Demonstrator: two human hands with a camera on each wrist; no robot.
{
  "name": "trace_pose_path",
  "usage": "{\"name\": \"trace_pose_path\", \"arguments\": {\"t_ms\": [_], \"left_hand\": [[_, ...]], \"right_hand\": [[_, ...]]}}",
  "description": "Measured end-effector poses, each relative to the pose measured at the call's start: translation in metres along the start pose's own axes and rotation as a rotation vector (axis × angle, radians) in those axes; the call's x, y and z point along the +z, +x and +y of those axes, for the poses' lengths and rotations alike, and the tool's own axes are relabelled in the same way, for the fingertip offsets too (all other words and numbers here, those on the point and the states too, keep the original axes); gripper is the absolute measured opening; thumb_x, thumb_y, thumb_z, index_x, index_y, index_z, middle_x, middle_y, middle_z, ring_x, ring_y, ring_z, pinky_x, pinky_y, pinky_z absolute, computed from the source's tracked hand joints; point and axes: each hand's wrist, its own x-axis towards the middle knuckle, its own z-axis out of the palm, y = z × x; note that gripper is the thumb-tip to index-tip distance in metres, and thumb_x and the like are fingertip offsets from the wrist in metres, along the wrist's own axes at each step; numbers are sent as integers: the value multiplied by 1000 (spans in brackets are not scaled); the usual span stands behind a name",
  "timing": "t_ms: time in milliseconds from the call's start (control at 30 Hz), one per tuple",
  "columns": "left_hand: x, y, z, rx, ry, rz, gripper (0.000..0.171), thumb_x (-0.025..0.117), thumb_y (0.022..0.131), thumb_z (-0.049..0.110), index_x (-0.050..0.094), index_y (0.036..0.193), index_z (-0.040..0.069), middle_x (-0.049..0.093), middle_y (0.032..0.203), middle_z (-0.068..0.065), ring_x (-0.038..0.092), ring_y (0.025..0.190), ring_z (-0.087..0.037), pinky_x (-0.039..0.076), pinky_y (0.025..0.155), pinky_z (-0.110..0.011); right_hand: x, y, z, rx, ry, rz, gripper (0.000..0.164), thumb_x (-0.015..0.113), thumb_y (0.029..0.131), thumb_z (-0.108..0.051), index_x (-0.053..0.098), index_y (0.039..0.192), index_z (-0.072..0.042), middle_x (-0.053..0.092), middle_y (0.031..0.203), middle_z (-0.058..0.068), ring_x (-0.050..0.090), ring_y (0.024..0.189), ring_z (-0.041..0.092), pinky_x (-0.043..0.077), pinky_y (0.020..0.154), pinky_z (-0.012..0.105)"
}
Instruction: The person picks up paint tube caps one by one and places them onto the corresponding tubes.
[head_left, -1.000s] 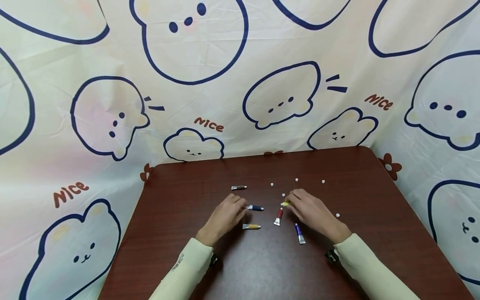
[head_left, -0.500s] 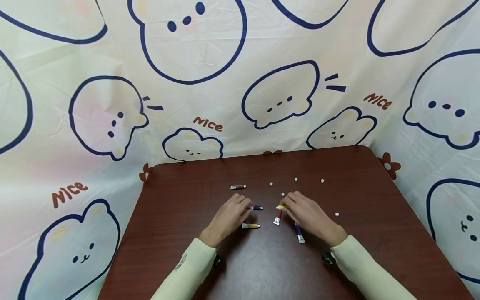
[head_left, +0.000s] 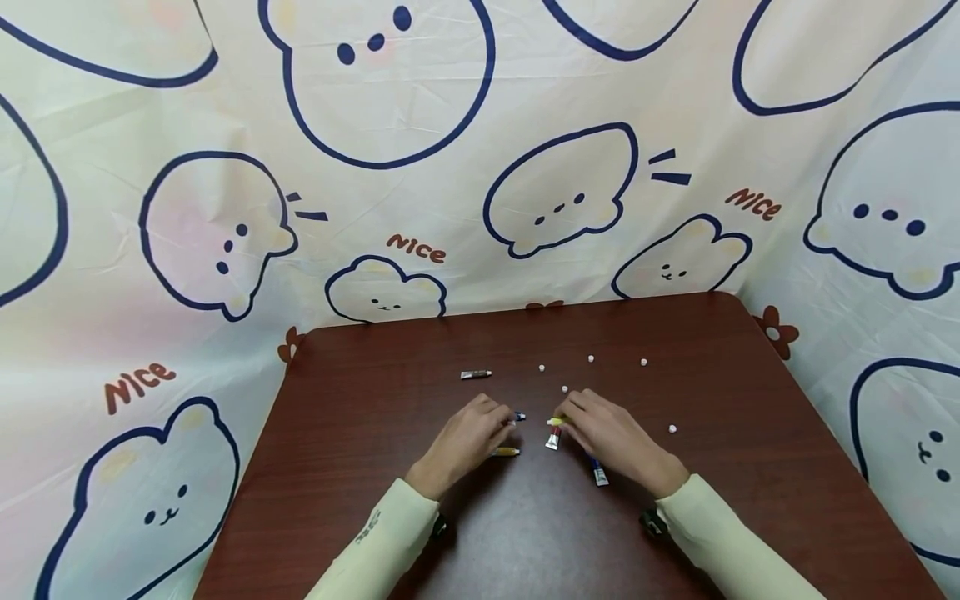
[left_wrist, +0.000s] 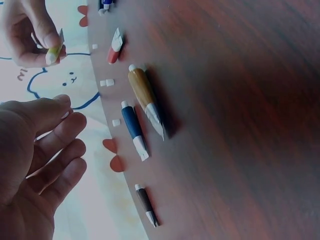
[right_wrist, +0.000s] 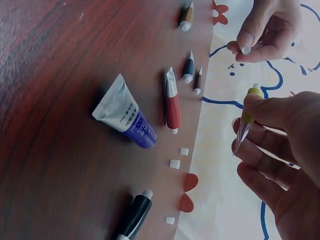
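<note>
My right hand (head_left: 611, 433) pinches a small yellow paint tube (right_wrist: 246, 117) between thumb and fingers, its pale nozzle pointing toward the left hand. With thumb and index fingertip, my left hand (head_left: 465, 437) holds a tiny white cap (right_wrist: 245, 50), facing that nozzle across a short gap. Both hands are raised over the table. Below them lie a red tube (right_wrist: 172, 102), a blue tube (right_wrist: 132, 120), an ochre tube (left_wrist: 142, 90) and a navy tube (left_wrist: 132, 127). In the head view the hands partly cover these tubes.
Several loose white caps (head_left: 591, 358) are scattered on the brown table (head_left: 360, 375) beyond the hands. A dark brown tube (head_left: 476, 375) lies at the back left. A black tube (right_wrist: 135, 215) shows in the right wrist view. Behind the table hangs a printed cloth (head_left: 375, 100).
The right hand has brought the yellow tube left and slightly nearer to me. My left hand has moved right, now covering more of the navy and ochre tubes.
</note>
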Motion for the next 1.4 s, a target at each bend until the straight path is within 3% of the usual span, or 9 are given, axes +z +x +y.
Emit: {"name": "trace_pose_path", "arguments": {"t_ms": [667,833,1033,1400], "left_hand": [[8,1,14,5,-44,31,8,81,101,18,77,107,16,79,99,5,67,95,-12,60,82,-28],[11,-1,17,21,-36,43,11,84,98,16,77,106,15,79,96,5,67,94,-12,59,81,-27],[13,-1,17,31,-13,31,10,84,98,17,76,105,15,78,96,5,66,93,-11,59,81,-26],[15,-3,19,38,-10,38,11,84,99,21,75,104,17,76,94,7,64,92,-10,56,79,-24]], "right_hand": [[6,1,-11,-28,-32,-9,13,83,99,-22,74,108,-17,64,101,-4,59,90,12,57,73,30],[7,-1,-14,-33,-3,-9,15,84,98,-21,75,109,-18,64,102,-5,58,90,12,56,72,30],[11,0,-17,-63,10,8,16,84,98,-21,75,110,-17,65,104,-4,61,94,14,59,81,34],[16,2,-22,-65,-12,-27,16,82,99,-21,73,112,-16,65,105,-3,60,95,14,58,78,33]]}}
